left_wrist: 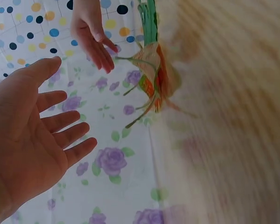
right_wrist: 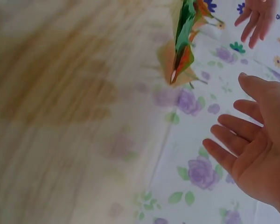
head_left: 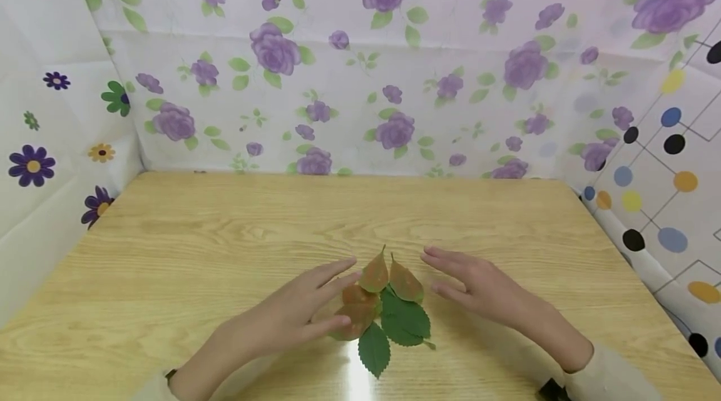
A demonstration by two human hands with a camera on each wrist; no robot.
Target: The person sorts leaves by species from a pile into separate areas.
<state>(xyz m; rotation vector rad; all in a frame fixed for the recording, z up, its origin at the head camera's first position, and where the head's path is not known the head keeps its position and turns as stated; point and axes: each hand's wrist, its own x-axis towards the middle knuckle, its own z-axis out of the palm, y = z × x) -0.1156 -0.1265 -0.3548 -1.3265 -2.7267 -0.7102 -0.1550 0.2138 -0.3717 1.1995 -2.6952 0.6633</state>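
Several leaves lie in a small cluster on the wooden table. Two orange-brown leaves point their stems away at the top, a left one (head_left: 375, 273) and a right one (head_left: 405, 282). Larger reddish leaves (head_left: 360, 312) overlap at the left, partly behind my left hand's fingers. Serrated green leaves (head_left: 403, 318) sit at the right, and a single green leaf (head_left: 374, 350) lies nearest me. My left hand (head_left: 293, 310) hovers over the cluster's left side, fingers spread and holding nothing. To the right of the leaves, my right hand (head_left: 487, 285) is held with extended fingers, also empty.
The wood-grain table (head_left: 225, 219) extends around the leaves to a back wall covered in purple-flower cloth (head_left: 338, 76). A flower-print sheet (head_left: 34, 119) borders the left side, and a dotted sheet (head_left: 676, 213) borders the right.
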